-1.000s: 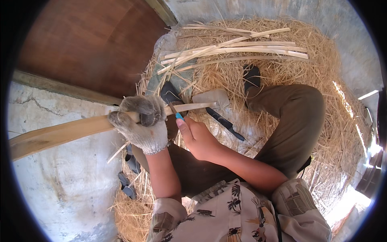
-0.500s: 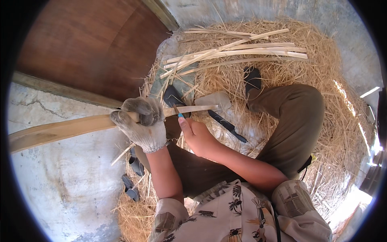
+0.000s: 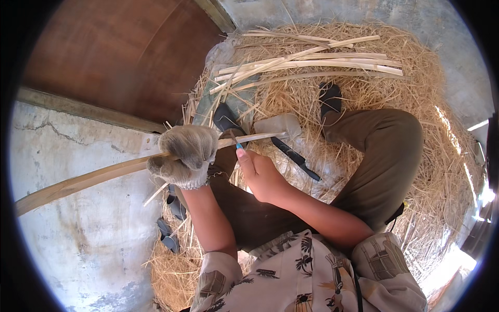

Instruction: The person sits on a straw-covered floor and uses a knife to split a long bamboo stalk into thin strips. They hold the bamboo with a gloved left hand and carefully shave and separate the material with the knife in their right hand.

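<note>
A long, pale bamboo-like strip (image 3: 88,181) runs from the far left across my left leg, its narrow end pointing right. My left hand (image 3: 183,155), in a grey knitted glove, is closed around its middle. In my bare right hand (image 3: 264,178) is a small knife (image 3: 238,146) with some blue at the handle. Its short blade lies against the strip, just right of the glove. The fingers of my right hand are wrapped round the handle, so most of it is hidden.
Several split strips (image 3: 312,63) lie on the straw (image 3: 374,91) ahead. A black-handled long knife (image 3: 295,157) and a pale flat block (image 3: 280,124) lie between my legs. Dark footwear (image 3: 168,236) lies beside the left wall (image 3: 78,244). A brown panel (image 3: 119,62) stands at upper left.
My left hand has rolled over around the strip, and the strip's left part now hangs lower and shows more of its edge. The knife has shifted slightly right along it.
</note>
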`<act>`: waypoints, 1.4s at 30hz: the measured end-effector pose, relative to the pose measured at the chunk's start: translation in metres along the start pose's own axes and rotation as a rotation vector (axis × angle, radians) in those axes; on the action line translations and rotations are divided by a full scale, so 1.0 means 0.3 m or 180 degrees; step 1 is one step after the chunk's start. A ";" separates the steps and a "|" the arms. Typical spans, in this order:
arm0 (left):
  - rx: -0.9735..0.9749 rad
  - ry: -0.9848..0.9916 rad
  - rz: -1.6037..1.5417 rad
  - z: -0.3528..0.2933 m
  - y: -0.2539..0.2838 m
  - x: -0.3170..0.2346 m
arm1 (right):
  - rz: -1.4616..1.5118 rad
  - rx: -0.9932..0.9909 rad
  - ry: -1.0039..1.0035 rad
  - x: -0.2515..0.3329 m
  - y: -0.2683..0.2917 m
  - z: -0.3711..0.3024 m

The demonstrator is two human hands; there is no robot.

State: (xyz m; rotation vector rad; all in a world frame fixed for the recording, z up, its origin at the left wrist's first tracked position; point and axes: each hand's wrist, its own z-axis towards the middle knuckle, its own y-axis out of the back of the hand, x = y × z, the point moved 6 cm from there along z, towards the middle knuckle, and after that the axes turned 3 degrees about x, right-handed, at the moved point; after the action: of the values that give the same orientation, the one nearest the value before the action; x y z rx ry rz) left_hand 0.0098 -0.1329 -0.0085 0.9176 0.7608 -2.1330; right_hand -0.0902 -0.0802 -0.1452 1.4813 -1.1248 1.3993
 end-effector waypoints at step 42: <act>0.0758 -0.0020 -0.0273 0.026 0.001 0.004 | 0.0147 -0.0496 -0.0667 -0.405 0.070 0.130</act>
State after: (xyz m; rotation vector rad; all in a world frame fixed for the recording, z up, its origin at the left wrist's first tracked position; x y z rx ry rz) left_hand 0.0063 -0.1393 -0.0050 1.0159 0.5594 -2.3371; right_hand -0.0983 -0.1134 -0.2699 1.5228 -1.3733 1.1775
